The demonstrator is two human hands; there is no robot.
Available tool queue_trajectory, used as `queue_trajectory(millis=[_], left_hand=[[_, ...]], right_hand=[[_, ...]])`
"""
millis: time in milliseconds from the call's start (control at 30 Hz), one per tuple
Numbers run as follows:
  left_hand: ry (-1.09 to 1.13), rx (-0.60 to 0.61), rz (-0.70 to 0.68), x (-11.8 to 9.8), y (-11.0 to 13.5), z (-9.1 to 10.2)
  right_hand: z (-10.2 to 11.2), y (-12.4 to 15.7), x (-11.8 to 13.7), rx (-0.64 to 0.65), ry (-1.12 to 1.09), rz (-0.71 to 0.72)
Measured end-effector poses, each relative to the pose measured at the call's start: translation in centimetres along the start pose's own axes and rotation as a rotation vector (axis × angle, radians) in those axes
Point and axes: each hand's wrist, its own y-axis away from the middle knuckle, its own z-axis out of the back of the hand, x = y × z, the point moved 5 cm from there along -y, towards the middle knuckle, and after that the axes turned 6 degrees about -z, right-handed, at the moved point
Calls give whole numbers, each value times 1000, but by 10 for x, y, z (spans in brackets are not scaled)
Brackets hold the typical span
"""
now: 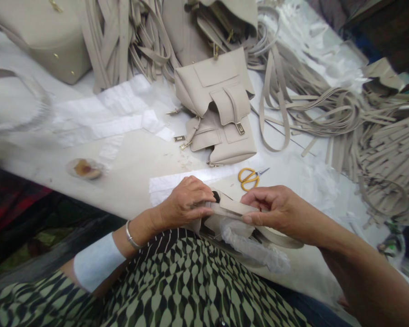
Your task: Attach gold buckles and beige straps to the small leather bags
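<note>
Left hand (194,202) is closed on the nine-o'clock end of a beige bag (233,207) at the near edge of the desk (132,181); right hand (264,206) pinches its three-o'clock side. From that bag, yellow-handled scissors (256,174) lie near at one o'clock, other bags (204,77) at twelve, loose straps (347,113) toward two.

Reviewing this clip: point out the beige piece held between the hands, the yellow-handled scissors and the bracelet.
Beige piece (234,206): head view, on the flat strip along its upper edge.
Scissors (256,173): head view, where handles and blades meet.
Bracelet (128,235): head view, on its metal band.
</note>
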Motion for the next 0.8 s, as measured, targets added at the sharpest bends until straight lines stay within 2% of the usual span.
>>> queue_trajectory(millis=[100,233,400,633,800], left_hand=[[-5,-3,-22,-1,6,-5],[59,-144,27,2,12,-4],[-16,-48,-74,1,10,-13],[15,-134,-86,4,14,-12],[-55,-92,-80,-4,7,-14]], right_hand=[[-1,-1,4,-19,84,25],[-2,-3,9,-60,191,9],[-3,-5,17,-183,318,31],[-7,-3,20,-227,315,58],[-15,4,37,-313,639,135]])
